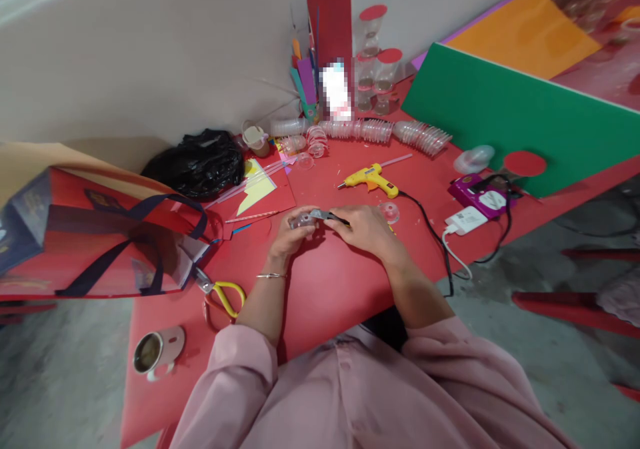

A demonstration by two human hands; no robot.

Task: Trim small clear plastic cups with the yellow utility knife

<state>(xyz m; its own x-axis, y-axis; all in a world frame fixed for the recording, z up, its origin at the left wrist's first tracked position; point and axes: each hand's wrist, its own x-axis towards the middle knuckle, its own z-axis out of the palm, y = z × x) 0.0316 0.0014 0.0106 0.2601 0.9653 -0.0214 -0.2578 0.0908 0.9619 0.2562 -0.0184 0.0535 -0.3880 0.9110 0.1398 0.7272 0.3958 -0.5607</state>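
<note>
My left hand (293,233) is closed around a clear plastic piece (302,221), rounded like a small cup or lid. In my right hand (361,227) is a utility knife (323,215), its metal end pointing left and meeting the clear piece. Whether the blade has gone through the plastic I cannot tell. Beyond my right hand, a yellow glue gun (373,178) lies on the red table (330,282). A clear plastic disc (389,212) rests just behind my right wrist.
Scissors (225,297) and a mug (159,350) are at the left, below a large bag (100,229). Stacked clear cups (370,131) line the back. A green board (510,119), a purple power strip (480,195) and cords are at the right.
</note>
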